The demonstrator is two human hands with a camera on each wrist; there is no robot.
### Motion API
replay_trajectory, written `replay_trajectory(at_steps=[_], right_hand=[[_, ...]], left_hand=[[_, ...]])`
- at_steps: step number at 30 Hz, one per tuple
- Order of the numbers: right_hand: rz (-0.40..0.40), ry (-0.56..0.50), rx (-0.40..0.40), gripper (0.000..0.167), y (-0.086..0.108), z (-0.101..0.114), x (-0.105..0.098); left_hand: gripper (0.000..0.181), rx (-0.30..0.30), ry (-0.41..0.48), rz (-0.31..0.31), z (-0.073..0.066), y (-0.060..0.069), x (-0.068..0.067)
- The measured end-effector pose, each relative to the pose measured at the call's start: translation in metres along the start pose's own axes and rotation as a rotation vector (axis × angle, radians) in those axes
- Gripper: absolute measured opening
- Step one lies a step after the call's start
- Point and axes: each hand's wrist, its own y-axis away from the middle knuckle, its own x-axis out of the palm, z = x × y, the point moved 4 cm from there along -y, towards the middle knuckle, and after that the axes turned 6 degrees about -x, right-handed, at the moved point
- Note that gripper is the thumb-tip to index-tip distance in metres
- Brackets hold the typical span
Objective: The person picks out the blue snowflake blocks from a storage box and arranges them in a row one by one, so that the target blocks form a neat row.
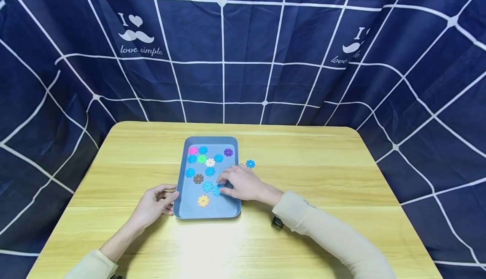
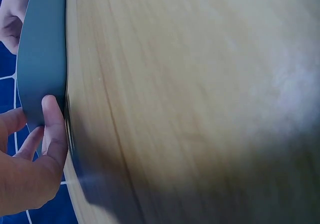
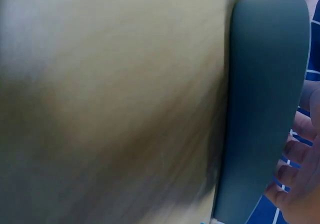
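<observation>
A shallow blue-grey tray (image 1: 212, 211) stands on the table with flat, notched plastic snowflake discs lying in it. My left hand (image 1: 153, 205) holds the tray's left side near the front corner, thumb at the rim and fingers against the outer wall (image 2: 42, 59). Over the tray's right rim reaches my right hand (image 1: 243, 182), its thumb and index finger apart beside a blue disc (image 1: 216, 190). That disc lies close to a lighter blue disc (image 1: 207, 186). In the right wrist view the wall (image 3: 265, 99) hides what is under the fingers (image 3: 296, 149).
One blue disc (image 1: 250, 163) lies on the wooden table (image 1: 322, 165), right of the tray. Inside the tray are yellow (image 1: 203, 201), brown (image 1: 198, 179), purple (image 1: 228, 152), pink (image 1: 193, 150) and green discs (image 1: 201, 158), among several blue ones. A dark grid-patterned curtain (image 1: 243, 80) surrounds the table.
</observation>
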Motion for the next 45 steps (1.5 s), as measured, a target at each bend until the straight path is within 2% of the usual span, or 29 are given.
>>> replay_trajectory(at_steps=[10, 23, 37, 45], right_hand=[[0.022, 0.047, 0.022, 0.029, -0.004, 0.002, 0.01], [0.008, 0.067, 0.034, 0.032, -0.006, 0.002, 0.015], [0.025, 0.029, 0.064, 0.028, -0.009, 0.0, 0.015], [-0.002, -0.012, 0.071, 0.023, -0.009, 0.0, 0.015]], left_hand=[[0.048, 0.012, -0.014, 0.001, -0.001, 0.0, 0.0], [0.046, 0.006, -0.001, -0.002, -0.003, 0.001, 0.0], [0.044, 0.015, -0.008, -0.005, -0.003, 0.0, 0.0], [0.044, 0.013, -0.001, -0.004, -0.003, -0.001, 0.0]])
